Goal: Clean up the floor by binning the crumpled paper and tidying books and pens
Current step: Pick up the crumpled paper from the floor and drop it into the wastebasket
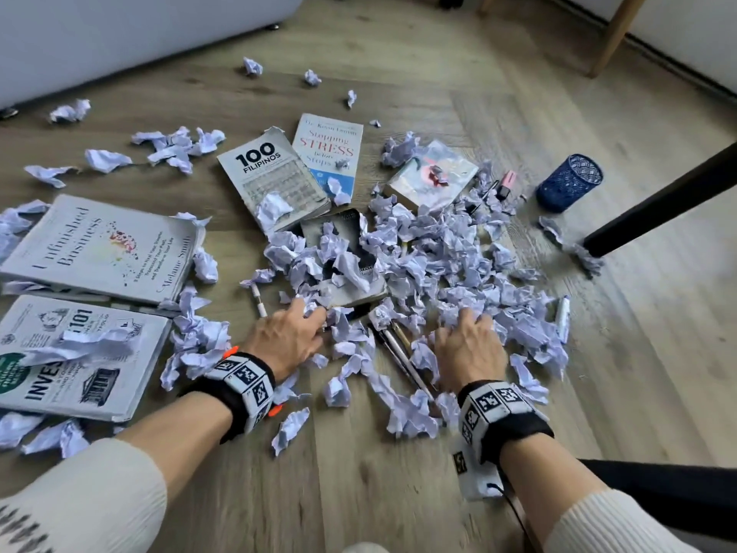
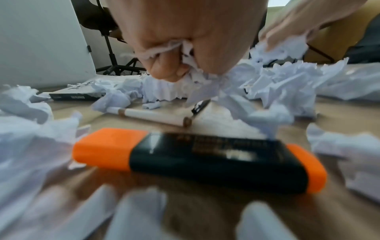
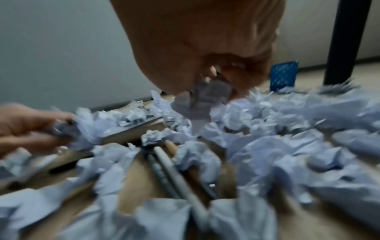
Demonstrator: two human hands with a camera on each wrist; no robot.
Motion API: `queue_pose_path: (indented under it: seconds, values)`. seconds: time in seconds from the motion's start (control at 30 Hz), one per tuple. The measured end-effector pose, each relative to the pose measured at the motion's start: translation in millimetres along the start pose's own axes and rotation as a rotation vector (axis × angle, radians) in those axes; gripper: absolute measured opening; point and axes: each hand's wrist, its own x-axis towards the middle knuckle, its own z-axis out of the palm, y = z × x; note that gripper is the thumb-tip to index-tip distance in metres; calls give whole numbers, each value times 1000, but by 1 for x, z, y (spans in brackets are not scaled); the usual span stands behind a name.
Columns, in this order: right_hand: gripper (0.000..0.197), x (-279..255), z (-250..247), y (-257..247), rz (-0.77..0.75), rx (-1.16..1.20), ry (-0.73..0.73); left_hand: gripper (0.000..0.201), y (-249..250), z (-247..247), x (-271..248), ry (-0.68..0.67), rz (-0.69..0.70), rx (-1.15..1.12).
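Two hands are reaching into the paper (image 1: pixel 430 249) pile on the floor (image 1: pixel 418 484): the left hand (image 1: pixel 289 337) is clenching a wad in curled fingers, the right hand (image 1: pixel 468 345) is curling round scraps. Pens (image 1: pixel 399 349) are lying between them, books (image 1: pixel 275 181) beyond. The blue cup (image 1: pixel 568 183) is sitting far right, contents unclear

A lived-in room at home, likely a living room or study: a wood-plank floor (image 1: pixel 399 492), a pale sofa (image 1: pixel 119 33) on small feet far beyond the hands (image 1: pixel 287 337), wooden chair legs (image 1: pixel 614 33), and paperback books (image 1: pixel 275 181) scattered about.
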Motion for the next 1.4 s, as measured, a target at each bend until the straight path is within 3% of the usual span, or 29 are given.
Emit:
queue_pose_path:
  seconds: [0.1, 0.17, 0.23, 0.33, 0.5, 0.6, 0.77, 0.87, 0.93, 1.0, 1.1, 1.27, 1.4]
  values:
    - [40, 0, 13, 19, 160, -88, -166, 26, 10, -9, 0, 45, 53, -37]
    - [44, -8, 33, 29, 67, -125, -253, 25, 16, -11, 0, 24, 66, -21]
    - [44, -13, 47, 35, -65, -132, -256, 23, 19, -9, -2, 23, 64, -14]
    - [27, -10, 39, 34, -48, -2, -253, 21, 22, -13, -5, -1, 47, -38]
    - [22, -11, 15, 25, -33, 198, -185, 15, 26, -23, -7, -26, 16, -105]
    - [17, -11, 0, 1, -138, 427, -38, 27, 42, -39, -5, 23, -24, -379]
    - [19, -38, -40, -67, -500, 625, 59, 42, 65, -57, 3, -51, -214, -952]
    - [29, -51, -52, -87, -538, 677, 41, 63, 76, -76, -2, -82, -334, -1476]
    - [31, -56, -54, -93, -572, 616, 32, 78, 77, -83, -5, -181, -315, -1600]
    - [29, -61, -53, -97, -632, 465, 54, 81, 77, -88, -4, -280, -314, -1613]
    - [36, -62, -51, -96, -630, 346, 7, 68, 71, -87, -5, -330, -343, -1610]
    - [51, -62, -75, -67, -648, 390, -94, 31, 82, -97, 12, -108, -423, -1553]
    - [51, -63, -116, -32, -592, 440, -140, 56, 88, -108, 28, -128, -274, -1286]
